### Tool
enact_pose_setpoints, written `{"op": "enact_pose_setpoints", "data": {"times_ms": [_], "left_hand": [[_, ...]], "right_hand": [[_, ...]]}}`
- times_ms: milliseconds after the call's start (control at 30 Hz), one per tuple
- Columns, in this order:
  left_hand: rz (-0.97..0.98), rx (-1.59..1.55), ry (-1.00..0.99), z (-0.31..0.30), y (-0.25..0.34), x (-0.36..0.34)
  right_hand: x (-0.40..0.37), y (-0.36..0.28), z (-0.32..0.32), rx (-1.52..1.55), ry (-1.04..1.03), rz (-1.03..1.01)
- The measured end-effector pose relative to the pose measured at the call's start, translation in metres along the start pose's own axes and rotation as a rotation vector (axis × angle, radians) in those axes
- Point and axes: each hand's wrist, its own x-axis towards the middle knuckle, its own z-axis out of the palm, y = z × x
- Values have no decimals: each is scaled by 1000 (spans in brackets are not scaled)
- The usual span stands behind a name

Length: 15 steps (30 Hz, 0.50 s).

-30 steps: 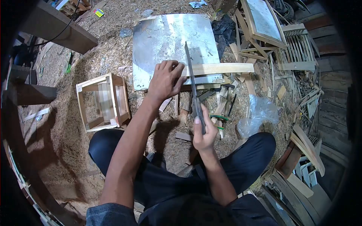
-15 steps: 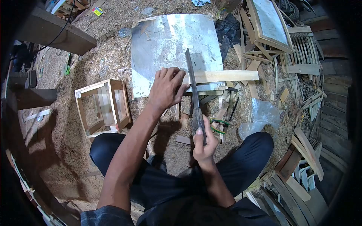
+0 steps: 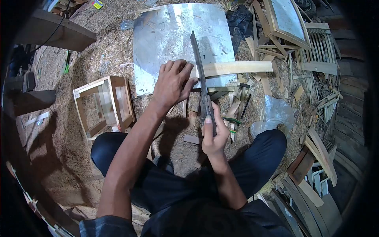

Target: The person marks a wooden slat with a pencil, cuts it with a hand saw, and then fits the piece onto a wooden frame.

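A long dark blade tool [image 3: 199,63], saw-like, lies across a pale wooden strip [image 3: 244,67] near the strip's left end. My right hand [image 3: 214,132] is wrapped round the tool's lower end, thumb on top. Just left of the blade, my left hand [image 3: 173,81] presses on the strip, its fingers bent over and hiding the strip's end. Beneath the strip is a scuffed metal-topped board [image 3: 173,43]. The blade's edge is too small to make out in detail.
A small wooden frame box [image 3: 103,104] stands at the left. Green-handled pliers [image 3: 232,120] lie partly behind my right hand. Clear plastic [image 3: 274,118] lies at the right. Beyond it are wood scraps and a framed panel [image 3: 286,19]. A beam [image 3: 59,29] juts in from the upper left.
The whole view has shifted, so the board, box and hands appear higher. The blade still crosses the strip at about the same place, and both hands keep their hold.
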Motion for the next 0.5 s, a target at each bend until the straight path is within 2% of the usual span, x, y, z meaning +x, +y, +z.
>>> {"op": "enact_pose_setpoints", "data": {"times_ms": [67,133,267,333,400,467,500], "left_hand": [[19,0,-21,2,1,-6],[31,60,-40,0,0,-2],[16,63,-30,1,-2,0],[11,59,-23,4,-3,-3],[26,56,20,3,-2,0],[21,45,32,5,1,-4],[23,54,39,5,-1,-2]], "right_hand": [[-14,11,-10,-48,-18,-34],[-28,25,-13,-100,23,-221],[-1,12,4,-20,44,-279],[16,7,7,105,22,-189],[20,16,6,104,25,-251],[22,18,5,-25,38,-337],[20,17,4,36,28,-333]]}}
